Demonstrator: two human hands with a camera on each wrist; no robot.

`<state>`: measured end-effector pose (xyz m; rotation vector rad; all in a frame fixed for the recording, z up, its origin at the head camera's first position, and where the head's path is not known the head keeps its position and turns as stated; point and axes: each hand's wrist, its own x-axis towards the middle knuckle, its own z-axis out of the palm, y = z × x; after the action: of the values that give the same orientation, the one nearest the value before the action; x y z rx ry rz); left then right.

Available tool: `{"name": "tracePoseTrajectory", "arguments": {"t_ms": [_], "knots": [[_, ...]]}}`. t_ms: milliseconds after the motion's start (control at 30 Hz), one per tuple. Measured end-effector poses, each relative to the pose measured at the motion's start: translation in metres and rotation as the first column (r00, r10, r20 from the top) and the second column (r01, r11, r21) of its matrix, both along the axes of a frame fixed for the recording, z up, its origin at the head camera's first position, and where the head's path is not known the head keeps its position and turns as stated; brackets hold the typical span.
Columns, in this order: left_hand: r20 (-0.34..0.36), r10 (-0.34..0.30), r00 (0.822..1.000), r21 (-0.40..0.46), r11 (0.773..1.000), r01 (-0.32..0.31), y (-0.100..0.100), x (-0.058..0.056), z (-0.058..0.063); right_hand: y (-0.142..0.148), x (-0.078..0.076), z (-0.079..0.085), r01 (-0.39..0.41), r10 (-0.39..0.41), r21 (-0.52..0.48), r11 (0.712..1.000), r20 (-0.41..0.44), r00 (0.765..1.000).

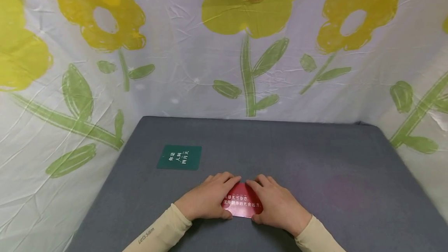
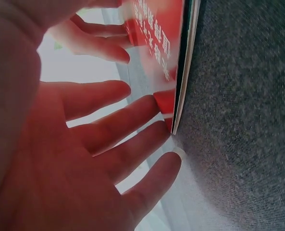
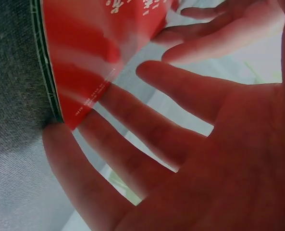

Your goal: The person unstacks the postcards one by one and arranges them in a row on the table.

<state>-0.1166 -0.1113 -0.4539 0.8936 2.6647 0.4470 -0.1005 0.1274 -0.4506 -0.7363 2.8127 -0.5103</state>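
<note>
A thin stack of cards lies flat on the grey table with a red card (image 1: 243, 208) on top, printed in white characters. My left hand (image 1: 206, 197) holds its left side, thumb at the near edge and fingers along the far and side edges. My right hand (image 1: 278, 205) holds the right side in the same way. Layered edges show beneath the red card (image 2: 156, 53) in the left wrist view, and dark green edging runs under the red card (image 3: 80, 53) in the right wrist view. Both hands cover the stack's ends in the head view.
A green card (image 1: 179, 157) with white characters lies flat on the grey table (image 1: 266, 143), beyond and left of my hands. White cloth (image 1: 196, 65) with yellow flowers hangs behind the table and along both sides.
</note>
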Motion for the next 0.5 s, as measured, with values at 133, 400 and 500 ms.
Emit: {"name": "tracePoseTrajectory", "arguments": {"t_ms": [133,400,500], "knots": [[-0.01,-0.01,1.0,-0.005,1.0,0.01,0.0007,0.0004,-0.0006,0.0008,0.0016,0.0013,-0.023,0.023,0.004,1.0,-0.021,1.0],[0.0,-0.016,1.0,0.033,0.999,0.016,-0.0009,-0.0013,-0.0014,0.003,0.0,0.0021,-0.026,0.026,0.002,1.0,-0.009,1.0],[0.022,-0.006,1.0,0.046,0.999,0.005,-0.0017,-0.0021,-0.0007,0.0039,-0.0012,0.0029,-0.02,0.02,0.003,1.0,0.012,1.0]]}}
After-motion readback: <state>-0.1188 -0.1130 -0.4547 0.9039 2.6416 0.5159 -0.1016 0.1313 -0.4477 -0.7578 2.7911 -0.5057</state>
